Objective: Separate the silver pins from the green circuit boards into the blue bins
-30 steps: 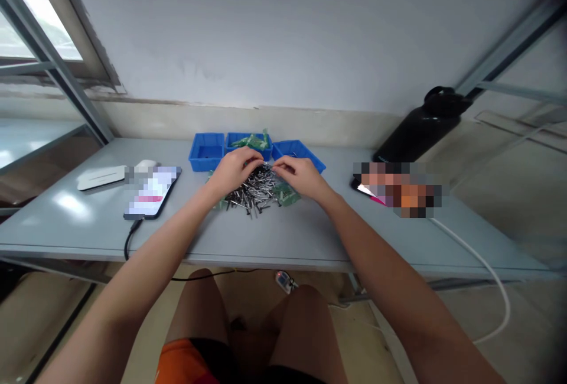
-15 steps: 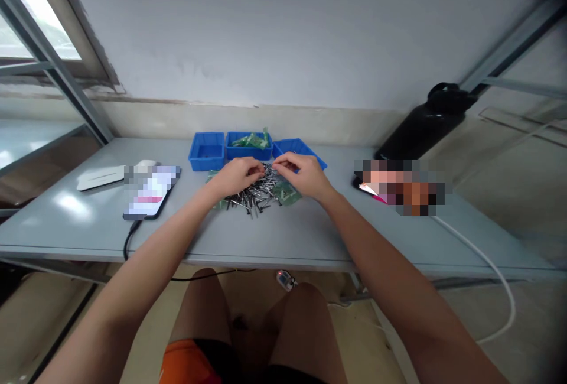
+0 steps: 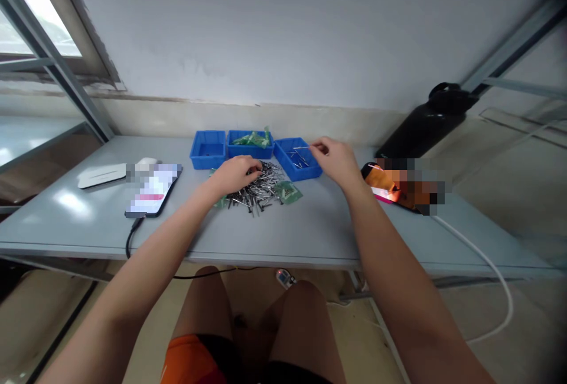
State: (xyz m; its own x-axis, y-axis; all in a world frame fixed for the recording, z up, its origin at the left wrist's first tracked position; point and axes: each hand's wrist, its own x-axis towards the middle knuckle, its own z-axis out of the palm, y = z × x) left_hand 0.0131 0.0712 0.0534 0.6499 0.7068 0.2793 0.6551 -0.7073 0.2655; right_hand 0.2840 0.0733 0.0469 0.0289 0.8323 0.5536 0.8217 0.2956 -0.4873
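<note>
A heap of thin metal nails (image 3: 258, 191), silvery with some dark heads, lies mid-table. My left hand (image 3: 237, 173) rests at the heap's upper left edge, its fingers curled together; whatever is between the fingertips is hidden. To the right, my right hand (image 3: 335, 158) pinches one thin nail (image 3: 303, 147) by its end, holding it level over the right blue bin (image 3: 309, 175). Several loose nails lie inside that bin, which is turned at an angle. A small green packet (image 3: 289, 192) touches the heap's right side, and another is partly hidden near my left hand.
A blue bin (image 3: 208, 165) and a middle blue bin (image 3: 250, 152) with green packets (image 3: 254, 139) stand along the wall. At left are a phone (image 3: 155, 192) on a cable and a white mouse (image 3: 147, 163). A black bottle (image 3: 420, 130) and another phone (image 3: 385, 186) are at right.
My right hand has moved right from the heap to the right blue bin, with a nail in its fingertips. The left hand has stayed at the heap.
</note>
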